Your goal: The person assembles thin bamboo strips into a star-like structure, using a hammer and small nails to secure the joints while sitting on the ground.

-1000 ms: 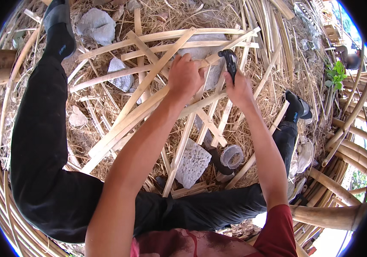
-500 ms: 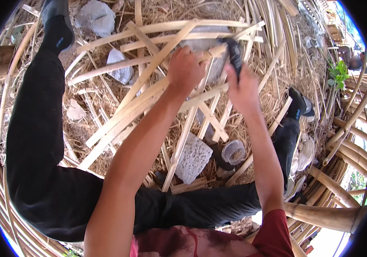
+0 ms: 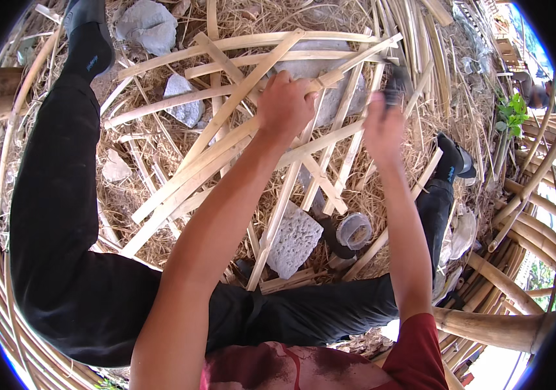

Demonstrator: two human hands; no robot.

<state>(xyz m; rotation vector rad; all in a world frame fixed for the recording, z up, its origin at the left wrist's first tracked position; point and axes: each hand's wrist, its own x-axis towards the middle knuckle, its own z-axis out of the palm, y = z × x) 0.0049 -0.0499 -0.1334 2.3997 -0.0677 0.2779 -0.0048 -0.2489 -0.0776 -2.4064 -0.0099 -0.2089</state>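
Since the earlier frames, the black hammer (image 3: 395, 84) has moved from over the grey slab (image 3: 328, 110) to its right, gripped in the right hand (image 3: 384, 130); blur smears its head. The left hand (image 3: 284, 107) remains closed round bamboo strips (image 3: 206, 162) at the slab's left edge, fingertips hidden. Pale, flat, crisscrossed, the strips partly cover the slab.

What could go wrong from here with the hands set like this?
A stray swing of the dark tool, blurred in the right hand, might catch the left hand, which grips a bamboo strip nearby. That strip crosses other strips, so the pile could shift if struck. A missed blow could also hit the flat grey stone beneath and glance off.
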